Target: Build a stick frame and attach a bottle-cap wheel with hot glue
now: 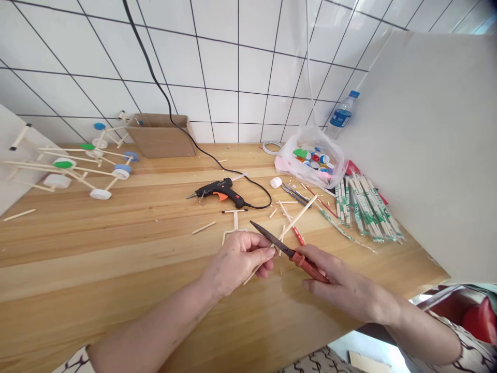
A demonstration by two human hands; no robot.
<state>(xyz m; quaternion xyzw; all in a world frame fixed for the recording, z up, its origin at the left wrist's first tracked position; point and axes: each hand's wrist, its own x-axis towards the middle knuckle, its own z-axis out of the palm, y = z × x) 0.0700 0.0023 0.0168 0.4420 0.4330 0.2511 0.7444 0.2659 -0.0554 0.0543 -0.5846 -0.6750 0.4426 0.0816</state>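
My left hand point(239, 260) is closed in a pinch on a thin wooden stick point(297, 216) that slants up to the right above the table. My right hand point(341, 285) grips the red handles of a pair of pliers point(288, 251), whose dark jaws point up-left and meet the stick just beside my left fingers. A small T-shaped piece of glued sticks point(234, 217) lies flat just beyond my left hand. A black and orange glue gun point(219, 191) rests further back, its cord running up the tiled wall.
Stick frames with bottle-cap wheels point(77, 168) stand at the far left. A cardboard box point(161, 135), a plastic bag of bottle caps point(312, 158), wrapped chopsticks point(365, 207), scissors point(295, 194) and a water bottle point(342, 115) lie further back. A white board point(427, 145) leans at the right. The table edge point(427, 290) is near.
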